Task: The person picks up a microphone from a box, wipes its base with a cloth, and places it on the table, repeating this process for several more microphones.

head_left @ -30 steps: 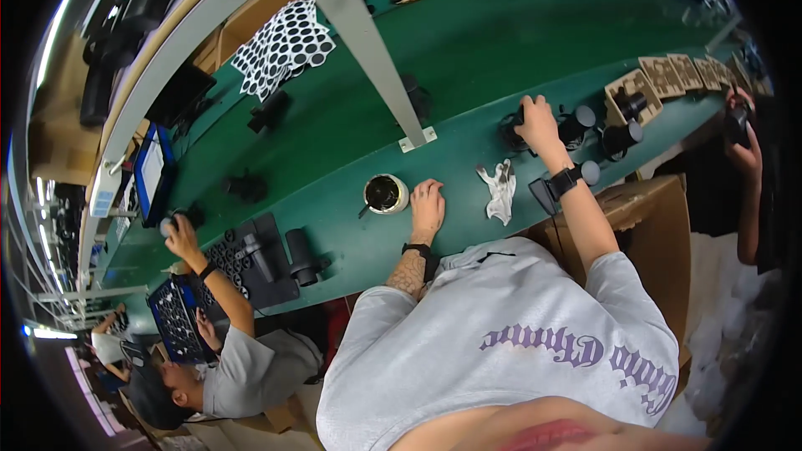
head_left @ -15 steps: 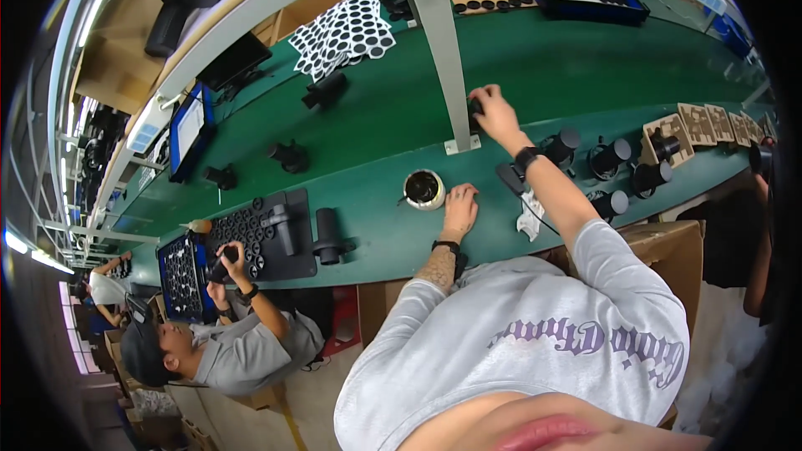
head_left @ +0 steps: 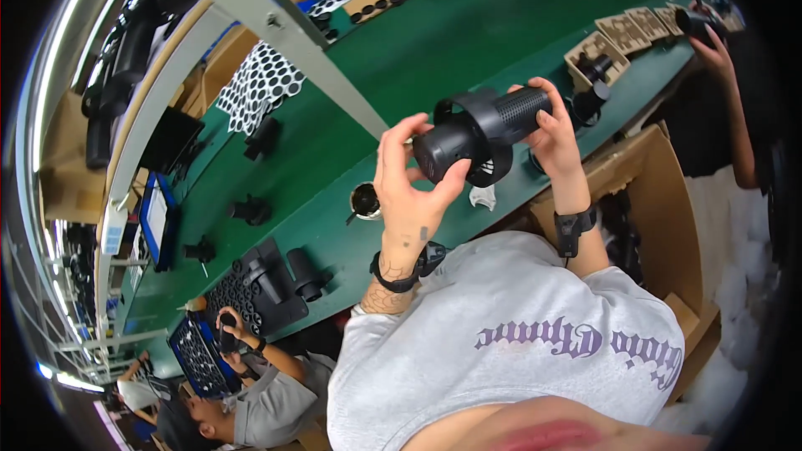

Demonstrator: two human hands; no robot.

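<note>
Both of my hands hold a black cylindrical part (head_left: 451,149) up above the green bench. It has a smooth rounded end, a wide open ring around its middle and a perforated narrower end. My left hand (head_left: 404,192) grips the smooth end, thumb and fingers on opposite sides. Around the perforated end, my right hand (head_left: 555,135) is closed, with fingers over the top. Below my left hand, a small round pot (head_left: 354,197) of dark stuff stands on the bench, partly hidden by my wrist. A crumpled white tissue (head_left: 482,197) lies under the part.
A metal post (head_left: 292,43) slants across the bench. Black parts (head_left: 590,103) and cardboard inserts (head_left: 622,35) line the right side. An open cardboard box (head_left: 668,188) stands by my right arm. At left, a co-worker in grey (head_left: 288,397) sits near a black mat (head_left: 284,305).
My right hand has come back from beside the post, and my left hand has lifted off the bench. Both now hold the black part. The view has turned and shifted.
</note>
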